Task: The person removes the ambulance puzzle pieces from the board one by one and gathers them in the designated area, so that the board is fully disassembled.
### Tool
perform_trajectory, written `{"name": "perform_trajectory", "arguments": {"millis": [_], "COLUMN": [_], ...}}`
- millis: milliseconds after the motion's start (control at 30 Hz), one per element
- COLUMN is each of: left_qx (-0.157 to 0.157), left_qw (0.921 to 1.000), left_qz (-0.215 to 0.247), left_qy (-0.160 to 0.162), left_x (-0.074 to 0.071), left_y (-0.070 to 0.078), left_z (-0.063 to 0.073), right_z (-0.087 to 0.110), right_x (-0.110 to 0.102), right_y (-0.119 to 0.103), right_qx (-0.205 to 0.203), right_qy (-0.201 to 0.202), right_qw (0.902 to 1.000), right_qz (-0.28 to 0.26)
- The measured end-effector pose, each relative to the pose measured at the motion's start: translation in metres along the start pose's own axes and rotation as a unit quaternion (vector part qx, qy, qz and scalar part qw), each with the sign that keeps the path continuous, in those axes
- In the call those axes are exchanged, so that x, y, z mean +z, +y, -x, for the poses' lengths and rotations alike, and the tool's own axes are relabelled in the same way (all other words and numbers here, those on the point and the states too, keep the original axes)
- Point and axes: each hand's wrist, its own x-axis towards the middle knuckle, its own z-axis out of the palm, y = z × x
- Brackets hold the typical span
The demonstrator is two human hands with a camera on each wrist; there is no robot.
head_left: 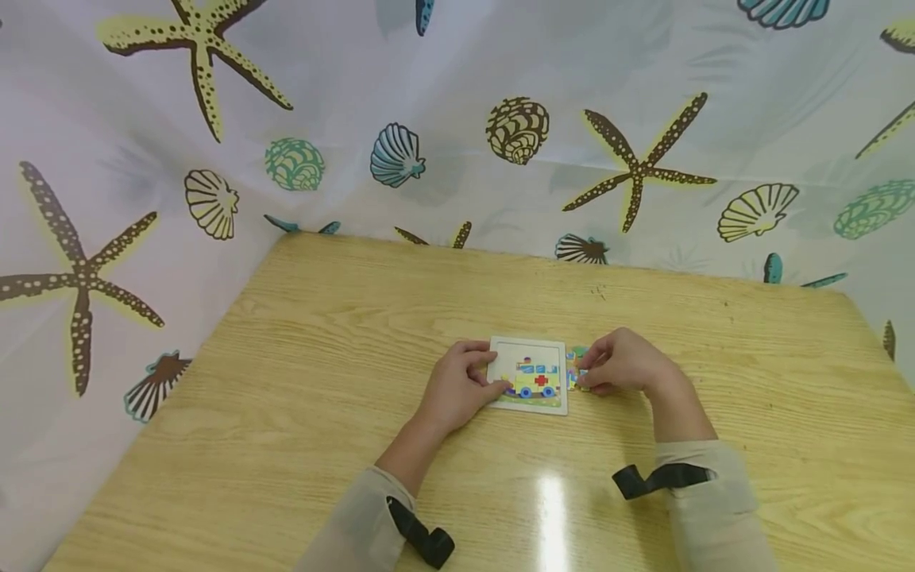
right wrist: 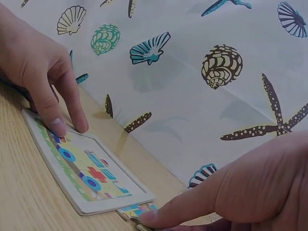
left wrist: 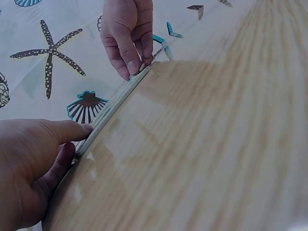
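Observation:
A square jigsaw puzzle board (head_left: 529,409) with a pale raised border lies on the table. Assembled pieces in it show a yellow ambulance (right wrist: 98,174) with blue wheels and a red cross; the upper left of the tray is bare. My left hand (head_left: 457,385) grips the board's left edge, thumb on top and another finger low at the side in the left wrist view. Just beyond the right border, my right hand (head_left: 625,365) pinches a colourful puzzle piece (right wrist: 134,211) between thumb and fingers. More colourful pieces (head_left: 577,353) lie there, partly hidden by that hand.
The wood-grain table (head_left: 322,381) extends around the board. Behind it and along the sides hangs a white curtain (head_left: 457,199) printed with shells and starfish. A black strap (head_left: 672,477) is around each sleeve.

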Motion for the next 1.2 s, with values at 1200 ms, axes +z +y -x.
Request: {"name": "perform_trajectory", "arguments": {"millis": [1200], "left_qx": [-0.002], "left_qw": [1.0], "left_qz": [0.0], "left_qy": [0.001], "left_x": [0.0], "left_y": [0.001], "left_z": [0.0], "right_z": [-0.011], "right_x": [0.02], "right_y": [-0.008], "right_qx": [-0.082], "right_qy": [0.012], "right_qw": [0.9964], "right_qz": [-0.014]}}
